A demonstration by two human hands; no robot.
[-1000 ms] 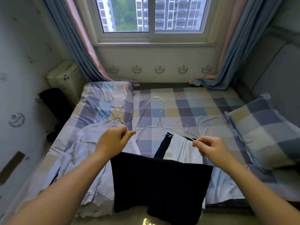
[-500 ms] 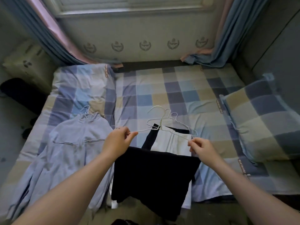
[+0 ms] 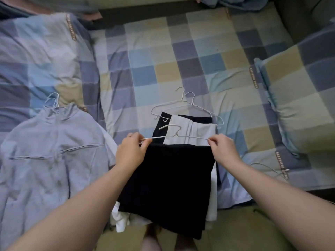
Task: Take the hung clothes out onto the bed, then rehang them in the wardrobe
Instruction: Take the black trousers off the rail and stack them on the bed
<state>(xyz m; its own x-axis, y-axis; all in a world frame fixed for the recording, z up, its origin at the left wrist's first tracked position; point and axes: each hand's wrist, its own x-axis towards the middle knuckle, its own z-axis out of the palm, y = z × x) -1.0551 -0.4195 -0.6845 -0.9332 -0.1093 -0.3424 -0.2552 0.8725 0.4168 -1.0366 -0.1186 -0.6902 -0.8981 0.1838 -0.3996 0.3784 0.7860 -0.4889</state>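
Head view: left hand (image 3: 131,153) and right hand (image 3: 223,151) each pinch one hanger (image 3: 174,137) end; sheet tag (image 3: 253,77) lettering unreadable.

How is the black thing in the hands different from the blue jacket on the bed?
The black garment is very dark; the blue jacket is pale. The black garment hangs from a white hanger that the left hand and right hand pinch at its ends; the blue jacket lies spread on the bed, with no hand on it. The blue jacket shows zip pockets; the black garment looks plain. Both are on white hangers.
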